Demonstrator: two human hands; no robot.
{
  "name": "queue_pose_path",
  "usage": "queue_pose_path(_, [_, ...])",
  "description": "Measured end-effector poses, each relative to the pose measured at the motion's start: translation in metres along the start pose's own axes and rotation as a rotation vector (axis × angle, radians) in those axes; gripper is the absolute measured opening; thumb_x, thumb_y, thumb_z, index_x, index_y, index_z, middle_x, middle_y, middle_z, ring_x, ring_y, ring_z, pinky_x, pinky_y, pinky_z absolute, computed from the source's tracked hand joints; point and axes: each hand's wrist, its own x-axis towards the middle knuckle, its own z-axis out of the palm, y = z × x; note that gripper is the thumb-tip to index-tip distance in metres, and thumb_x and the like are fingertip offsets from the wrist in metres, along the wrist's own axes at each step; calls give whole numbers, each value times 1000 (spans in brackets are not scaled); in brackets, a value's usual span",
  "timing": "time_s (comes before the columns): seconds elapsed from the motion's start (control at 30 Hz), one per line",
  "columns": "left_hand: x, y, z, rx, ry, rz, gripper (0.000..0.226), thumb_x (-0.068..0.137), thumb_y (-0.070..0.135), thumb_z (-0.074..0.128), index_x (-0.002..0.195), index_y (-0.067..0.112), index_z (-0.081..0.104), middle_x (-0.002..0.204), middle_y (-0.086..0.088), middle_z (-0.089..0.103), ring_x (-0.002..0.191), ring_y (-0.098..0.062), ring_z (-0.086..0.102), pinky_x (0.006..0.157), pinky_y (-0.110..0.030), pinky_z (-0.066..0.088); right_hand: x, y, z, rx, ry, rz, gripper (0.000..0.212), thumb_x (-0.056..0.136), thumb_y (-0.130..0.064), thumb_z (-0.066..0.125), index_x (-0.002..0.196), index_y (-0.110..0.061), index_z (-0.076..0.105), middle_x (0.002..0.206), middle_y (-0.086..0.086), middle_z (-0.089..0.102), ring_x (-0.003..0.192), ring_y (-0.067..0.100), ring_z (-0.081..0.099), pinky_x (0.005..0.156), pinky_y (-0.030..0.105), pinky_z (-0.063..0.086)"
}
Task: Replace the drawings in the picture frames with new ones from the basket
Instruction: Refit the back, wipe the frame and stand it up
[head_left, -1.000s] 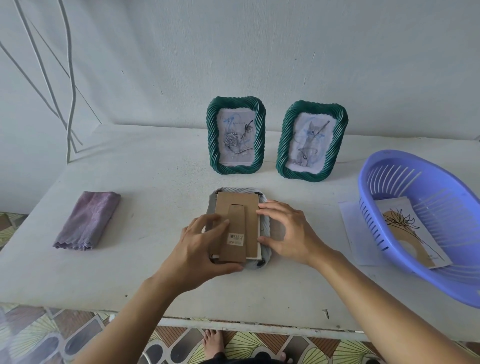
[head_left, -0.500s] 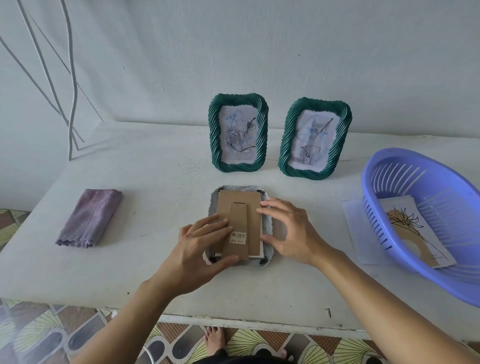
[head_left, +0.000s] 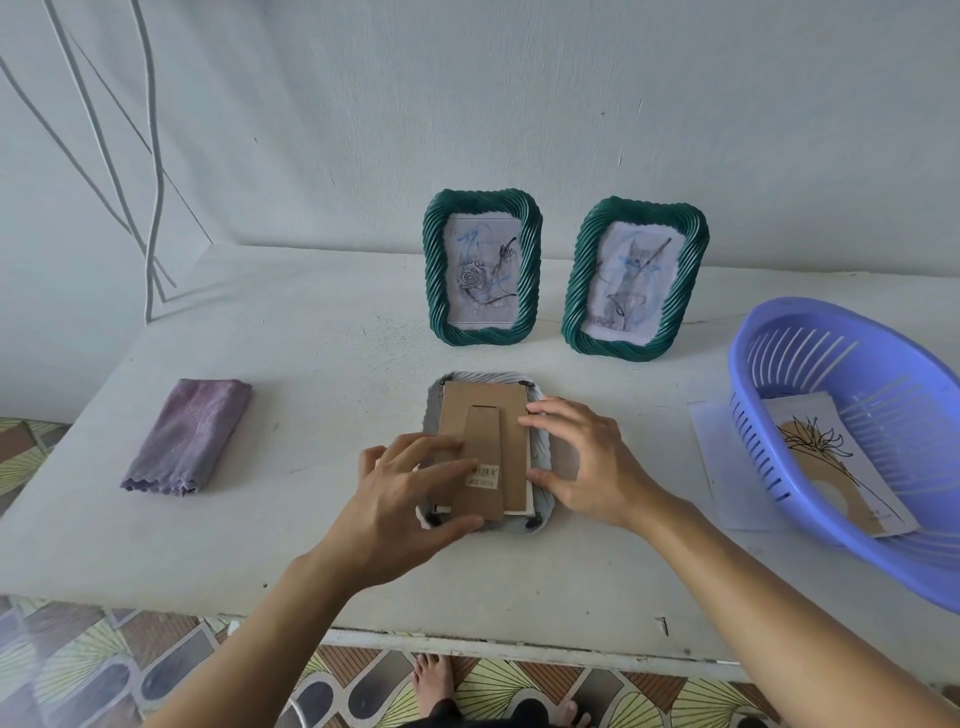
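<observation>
Both hands press a face-down grey frame (head_left: 540, 447) on the bench (head_left: 311, 415). Left hand (head_left: 410, 499) lies flat on its cardboard back (head_left: 483, 415); right hand (head_left: 587, 467) cups the frame's edge, neither grip closed

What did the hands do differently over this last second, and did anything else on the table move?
The left hand slid its fingers up across the cardboard back of the face-down frame. The right hand stayed on the frame's right edge. Nothing was lifted. Both green frames, the cloth and the basket stayed put.

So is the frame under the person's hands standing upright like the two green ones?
No, the white frame lies face down on the table, cardboard backing up, with the left hand and right hand on it.
</observation>
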Motion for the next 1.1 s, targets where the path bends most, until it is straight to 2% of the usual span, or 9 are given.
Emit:
queue_pose_path(0.13, [-2, 0, -2, 98, -21, -12, 66, 85, 78, 48, 138, 38, 55, 149, 2, 44, 133, -18, 41, 97, -48, 33, -1, -1, 1, 16, 15, 6, 61, 76, -45, 70, 134, -30, 59, 144, -15, 48, 140, 3, 34, 111, 45, 31])
queue_pose_path(0.33, [-3, 5, 0, 167, 29, 20, 59, 95, 70, 42, 138, 33, 57, 140, 10, 57, 132, -13, 48, 96, -50, 34, -1, 0, 0, 29, 4, 11, 64, 78, -44, 69, 138, -30, 53, 146, -14, 47, 142, 3, 33, 113, 46, 31])
queue_pose_path(0.57, [-2, 14, 1, 26, 83, -83, 56, 101, 66, 30, 144, 35, 50, 139, 17, 57, 137, -4, 42, 107, -48, 28, -1, 0, 1, 41, 24, 21, 69, 76, -40, 71, 140, -26, 51, 147, -9, 48, 143, 4, 33, 114, 45, 31])
queue_pose_path(0.8, [2, 23, -1, -72, 164, -135, 54, 100, 64, 32, 140, 35, 53, 132, 31, 44, 129, 2, 44, 103, -36, 27, 0, 1, 0, 55, 1, 43, 75, 78, -36, 77, 145, -28, 44, 151, -3, 44, 144, 8, 33, 117, 45, 29])
queue_pose_path(0.9, [2, 27, -3, -56, 141, -144, 56, 99, 68, 31, 139, 37, 54, 133, 29, 49, 125, 1, 47, 102, -35, 26, 0, 1, 0, 52, -5, 50, 76, 77, -32, 78, 145, -28, 44, 151, -4, 44, 144, 8, 32, 117, 45, 27])
queue_pose_path(1.0, [1, 30, -3, -46, 110, -161, 57, 98, 70, 30, 139, 38, 53, 137, 20, 56, 125, -3, 49, 102, -37, 27, 0, 2, 1, 55, 16, 21, 69, 74, -35, 73, 139, -27, 52, 147, -9, 48, 142, 6, 34, 114, 46, 31])
queue_pose_path(1.1, [1, 32, -2, -46, 96, -181, 57, 97, 71, 32, 139, 39, 53, 137, 21, 56, 123, -4, 51, 102, -41, 30, 1, 3, 2, 48, 21, 19, 67, 73, -37, 68, 138, -27, 54, 146, -11, 48, 142, 5, 34, 114, 48, 31])
